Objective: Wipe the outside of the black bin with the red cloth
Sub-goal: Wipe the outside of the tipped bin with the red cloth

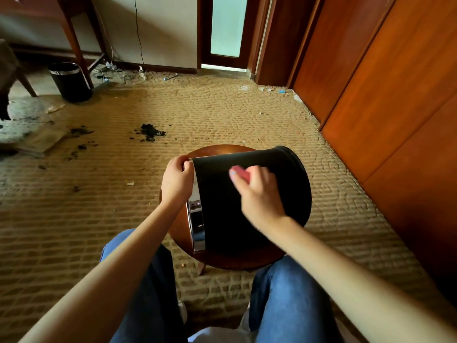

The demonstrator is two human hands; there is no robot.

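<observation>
Black bin (247,194) (chrome rim), red cloth (241,172), tan patterned carpet (210,115).

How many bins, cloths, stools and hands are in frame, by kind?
Black round bins: 2, tipped bin, upright bin
Red cloth: 1
Round brown wooden stool: 1
Hands: 2, left hand, right hand
Total: 6

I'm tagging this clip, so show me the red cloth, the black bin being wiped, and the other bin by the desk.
red cloth (241,172), head view, the visible red fold.
black bin (222,214), head view, middle of its side wall.
other bin (70,82), head view, its dark side wall.
</observation>
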